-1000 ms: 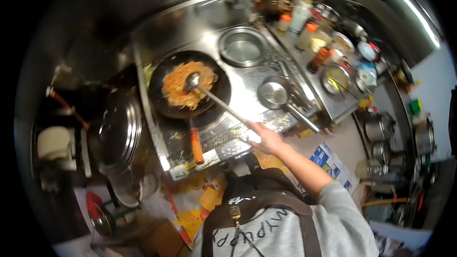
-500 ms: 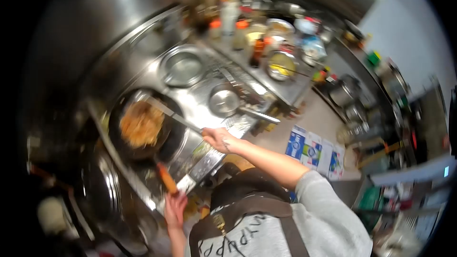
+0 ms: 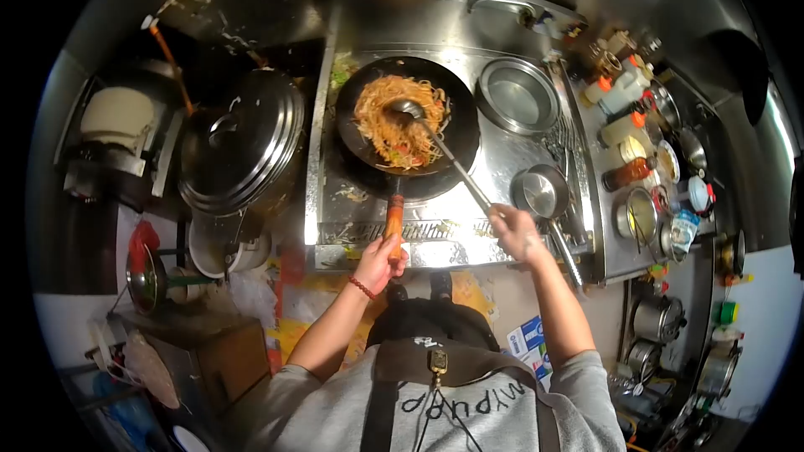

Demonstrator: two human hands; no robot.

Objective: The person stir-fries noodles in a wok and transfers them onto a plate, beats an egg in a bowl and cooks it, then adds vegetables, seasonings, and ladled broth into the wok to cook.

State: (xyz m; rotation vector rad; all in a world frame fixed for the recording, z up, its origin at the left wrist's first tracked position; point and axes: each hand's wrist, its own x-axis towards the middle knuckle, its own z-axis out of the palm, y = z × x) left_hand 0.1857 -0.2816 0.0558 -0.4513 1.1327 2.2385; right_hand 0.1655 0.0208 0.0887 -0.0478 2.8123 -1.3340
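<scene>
A dark wok sits over the stove, filled with fried noodles in a reddish-brown mix with bits of vegetable. My left hand is closed around the wok's orange wooden handle. In my right hand is the shaft of a long metal ladle, gripped near its end. The ladle's bowl rests among the noodles near the middle of the wok.
Right of the wok, a round metal basin and a small saucepan stand on the steel stovetop. Bottles and bowls crowd the counter further right. A large lidded pot stands at left, beside a rice-filled container.
The view has swung round and steadied, so the wok now lies straight ahead. Both hands keep their holds. The ladle's bowl has shifted from the wok's far edge to among the noodles.
</scene>
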